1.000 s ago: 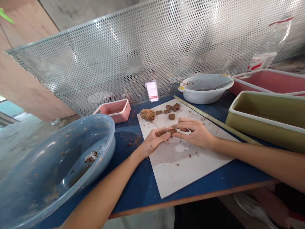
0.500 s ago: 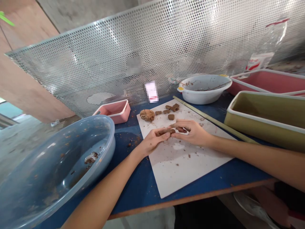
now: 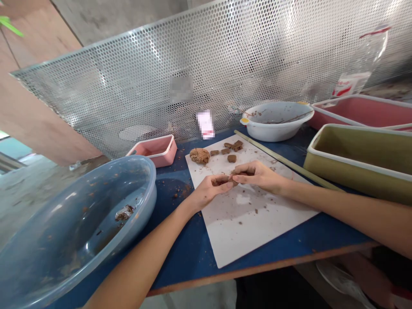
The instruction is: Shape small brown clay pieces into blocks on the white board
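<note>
My fingers [image 3: 227, 185] are pinched shut from both sides on one small brown piece [image 3: 233, 181]. My left hand [image 3: 210, 191] grips its 9 o'clock end and my right hand [image 3: 257, 176] its 3 o'clock end, so its long axis seems to run across me from hand to hand. Most of it is hidden under my fingertips. It sits just above the white board [image 3: 244, 227], in the board's far half, and both hands are equally close to it.

At 11 o'clock from the pinch lies a rough brown lump [image 3: 199, 155], and at 12 o'clock there are several cut bits [image 3: 233, 146]. A thin stick [image 3: 283, 160] runs along the board's right edge.

As for writing, the plastic bag [image 3: 350, 83] at 2 o'clock has red print that I cannot read. The small tag [image 3: 205, 123] by the mesh screen [image 3: 128, 86] is blurred out.
</note>
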The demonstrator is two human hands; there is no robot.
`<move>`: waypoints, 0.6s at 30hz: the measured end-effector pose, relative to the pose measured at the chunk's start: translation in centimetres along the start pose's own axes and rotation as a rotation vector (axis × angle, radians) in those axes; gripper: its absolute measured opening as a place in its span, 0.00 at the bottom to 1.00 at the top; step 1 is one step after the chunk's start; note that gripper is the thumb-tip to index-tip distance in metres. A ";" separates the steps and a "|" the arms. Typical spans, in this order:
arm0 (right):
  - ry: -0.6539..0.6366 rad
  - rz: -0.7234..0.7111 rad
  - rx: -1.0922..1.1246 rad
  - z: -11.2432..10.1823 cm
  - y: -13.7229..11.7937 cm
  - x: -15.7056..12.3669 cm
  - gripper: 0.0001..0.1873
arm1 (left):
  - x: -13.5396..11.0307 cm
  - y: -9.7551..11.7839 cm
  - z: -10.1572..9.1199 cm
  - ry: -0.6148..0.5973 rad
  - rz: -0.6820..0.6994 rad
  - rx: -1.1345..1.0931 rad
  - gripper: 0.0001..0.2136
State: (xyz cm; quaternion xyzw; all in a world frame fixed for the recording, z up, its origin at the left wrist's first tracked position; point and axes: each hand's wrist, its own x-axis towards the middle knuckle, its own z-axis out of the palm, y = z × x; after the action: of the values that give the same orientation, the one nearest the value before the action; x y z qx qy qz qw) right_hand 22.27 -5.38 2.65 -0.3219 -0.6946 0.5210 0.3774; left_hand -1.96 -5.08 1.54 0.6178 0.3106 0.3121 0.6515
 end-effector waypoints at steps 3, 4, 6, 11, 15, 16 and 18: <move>0.010 0.010 -0.011 0.1 0.1 0.0 0.28 | 0.0 -0.2 -0.1 0.011 -0.007 0.024 0.24; 0.009 0.008 -0.006 0.1 0.1 0.1 0.28 | 0.0 -0.2 -0.2 0.014 -0.009 0.026 0.24; -0.002 0.005 0.006 0.1 0.0 0.0 0.27 | 0.0 -0.3 -0.1 0.016 -0.015 0.028 0.25; -0.015 0.010 0.003 0.2 -0.1 0.0 0.26 | 0.0 -0.1 0.0 0.007 -0.018 0.012 0.25; 0.001 -0.002 0.003 0.1 0.3 0.0 0.25 | 0.0 -0.1 0.1 0.017 -0.028 -0.012 0.25; -0.003 -0.010 0.007 0.1 0.3 0.0 0.25 | 0.0 -0.1 0.1 0.018 -0.029 -0.022 0.25; -0.014 -0.019 0.008 0.1 0.3 0.0 0.25 | 0.0 0.0 0.1 0.017 -0.029 -0.037 0.25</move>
State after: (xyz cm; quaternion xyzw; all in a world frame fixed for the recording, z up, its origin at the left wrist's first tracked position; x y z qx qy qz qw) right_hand 22.19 -5.37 2.32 -0.3101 -0.6984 0.5223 0.3785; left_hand -1.85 -5.16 1.54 0.5985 0.3192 0.3135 0.6645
